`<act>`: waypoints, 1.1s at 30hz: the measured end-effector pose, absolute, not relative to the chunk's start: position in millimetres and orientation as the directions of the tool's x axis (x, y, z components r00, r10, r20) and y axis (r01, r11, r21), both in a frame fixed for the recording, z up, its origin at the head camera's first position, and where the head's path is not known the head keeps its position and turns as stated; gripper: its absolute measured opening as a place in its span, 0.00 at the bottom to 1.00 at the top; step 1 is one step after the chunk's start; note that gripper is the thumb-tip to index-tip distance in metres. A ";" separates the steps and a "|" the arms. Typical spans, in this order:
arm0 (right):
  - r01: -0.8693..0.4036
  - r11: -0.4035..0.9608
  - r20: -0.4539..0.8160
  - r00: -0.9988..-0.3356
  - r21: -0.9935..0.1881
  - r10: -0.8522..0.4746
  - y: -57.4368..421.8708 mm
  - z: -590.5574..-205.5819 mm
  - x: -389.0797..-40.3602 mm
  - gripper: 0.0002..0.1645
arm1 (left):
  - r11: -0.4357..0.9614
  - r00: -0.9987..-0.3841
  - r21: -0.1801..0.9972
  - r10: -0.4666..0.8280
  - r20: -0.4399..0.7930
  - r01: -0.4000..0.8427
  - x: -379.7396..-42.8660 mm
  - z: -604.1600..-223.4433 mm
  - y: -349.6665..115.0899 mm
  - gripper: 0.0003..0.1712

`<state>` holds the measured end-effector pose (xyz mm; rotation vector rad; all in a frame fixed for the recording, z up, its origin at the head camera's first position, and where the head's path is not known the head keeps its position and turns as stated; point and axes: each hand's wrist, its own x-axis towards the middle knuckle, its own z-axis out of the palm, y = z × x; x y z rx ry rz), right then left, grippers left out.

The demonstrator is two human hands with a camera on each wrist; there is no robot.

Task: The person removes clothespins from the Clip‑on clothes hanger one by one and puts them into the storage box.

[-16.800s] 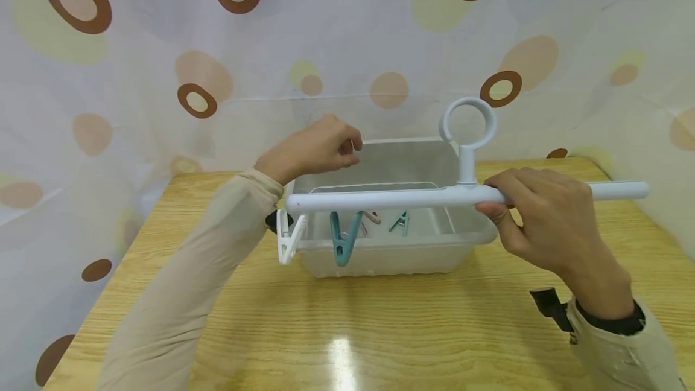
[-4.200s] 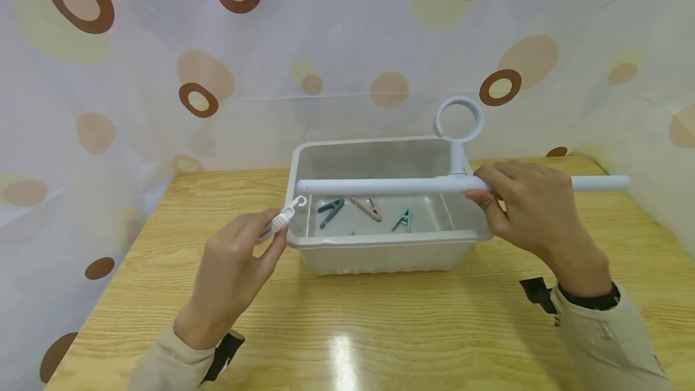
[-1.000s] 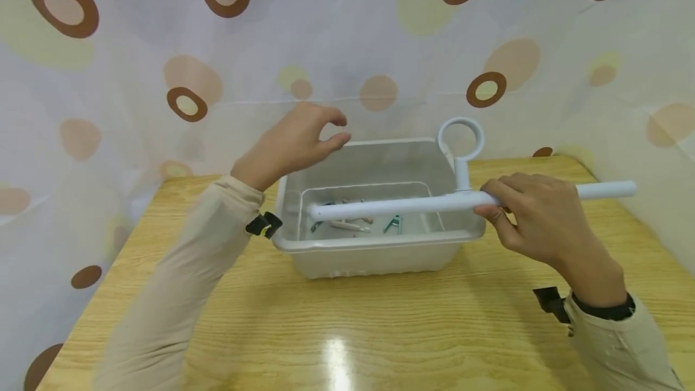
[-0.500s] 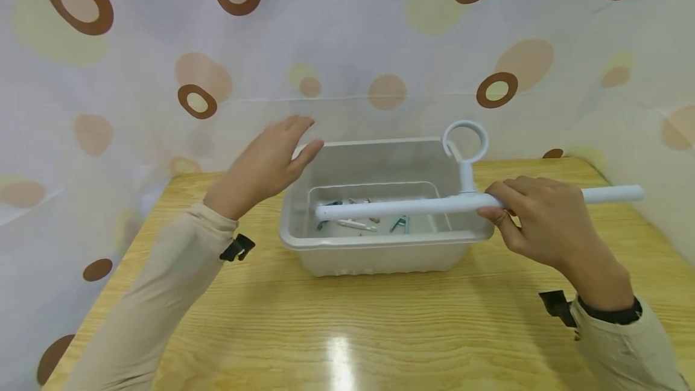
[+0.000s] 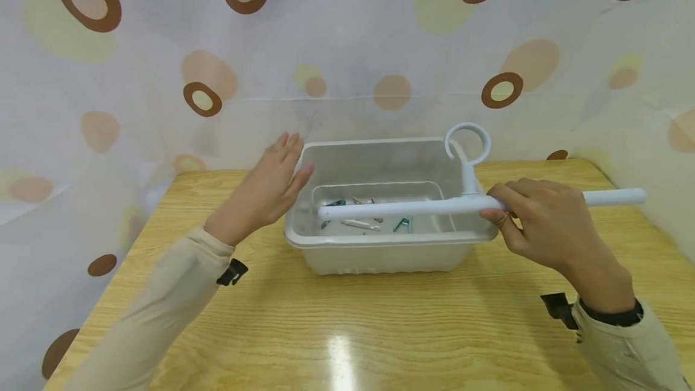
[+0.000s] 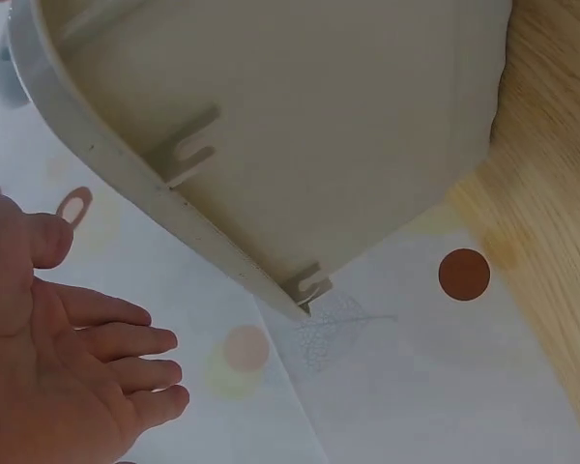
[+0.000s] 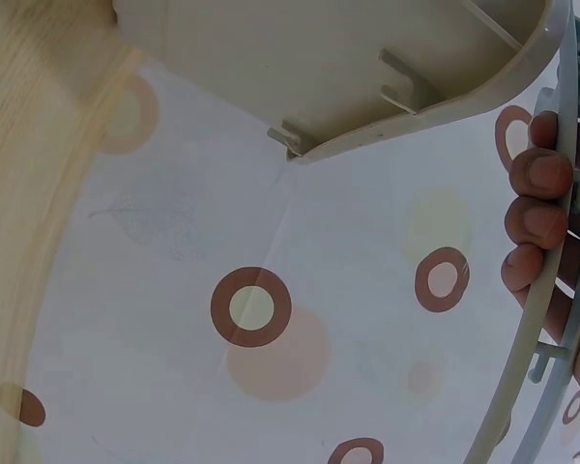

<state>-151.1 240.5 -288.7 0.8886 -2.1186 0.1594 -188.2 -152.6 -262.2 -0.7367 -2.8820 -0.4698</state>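
My right hand [image 5: 548,222] grips a pale blue clothes hanger [image 5: 402,207], a straight bar with a ring-shaped hook on top, and holds it across the plastic basin [image 5: 391,258]. In the right wrist view, curled fingers [image 7: 539,215] wrap the hanger [image 7: 532,333]. My left hand [image 5: 260,195], empty with fingers extended, is beside the basin's left rim. The left wrist view shows its open palm [image 6: 68,387]. Inside the basin lie a white clothespin [image 5: 361,225], a small teal one [image 5: 403,225], a dark teal clothespin [image 5: 335,203] and a beige one [image 5: 378,219], partly hidden by the bar.
The basin stands on a wood-grain table [image 5: 347,318] towards its back edge. A patterned curtain [image 5: 347,41] hangs close behind and along both sides. Dark straps circle both wrists.
Earlier, a white and a teal clothespin hung on the bar; later my left hand held the white one, now in the basin. Over the last second that hand moves left and lower, its fingers straightening.
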 end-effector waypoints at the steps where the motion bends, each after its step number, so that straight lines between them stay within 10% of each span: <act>1: -0.645 0.743 0.733 -0.417 0.178 -0.537 240.0 -289.1 -151.2 0.33 | 0.831 -0.869 0.259 0.454 0.194 0.492 -188.0 -264.4 -152.6 0.36; 33: -0.639 0.738 0.716 -0.410 0.217 -0.565 234.8 -289.5 -146.0 0.36 | 0.880 -0.911 0.248 0.411 0.026 0.405 -193.3 -292.7 -148.5 0.36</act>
